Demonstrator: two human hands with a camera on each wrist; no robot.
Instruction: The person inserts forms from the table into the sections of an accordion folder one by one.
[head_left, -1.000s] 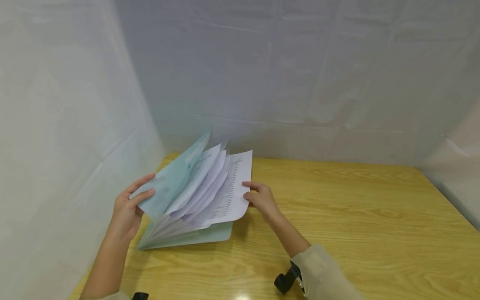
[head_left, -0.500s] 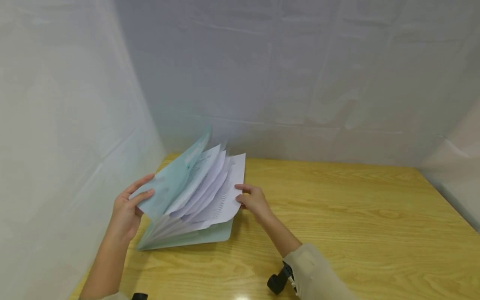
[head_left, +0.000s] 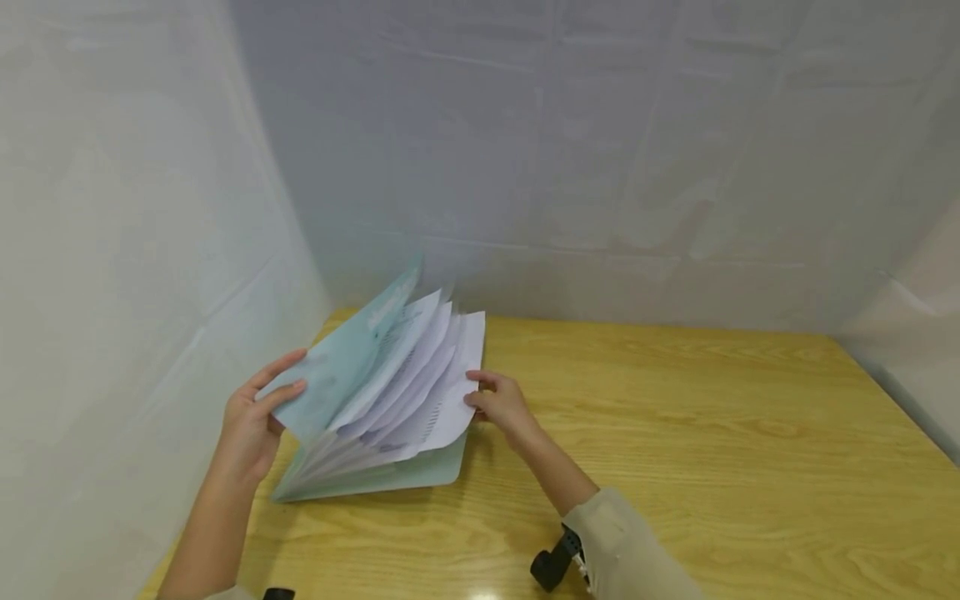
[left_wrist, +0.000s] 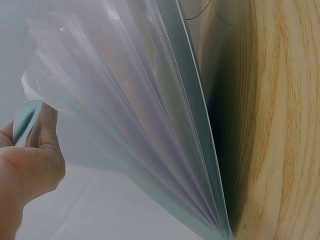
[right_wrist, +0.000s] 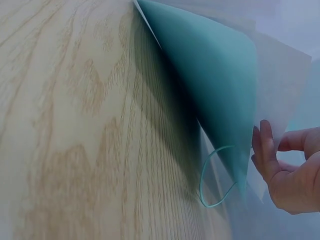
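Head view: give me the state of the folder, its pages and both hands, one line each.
Pale green plastic display folder: open, back cover flat on the wooden table.
Front cover: lifted, tilted.
Clear sleeves with printed sheets: fanned out.
Left hand: grips front cover.
Right hand: pinches outermost sheet's edge.

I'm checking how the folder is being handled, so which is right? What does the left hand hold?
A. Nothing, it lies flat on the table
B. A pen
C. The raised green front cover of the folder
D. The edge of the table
C: the left hand grips the lifted green cover of the folder, while the right hand pinches a printed sheet.
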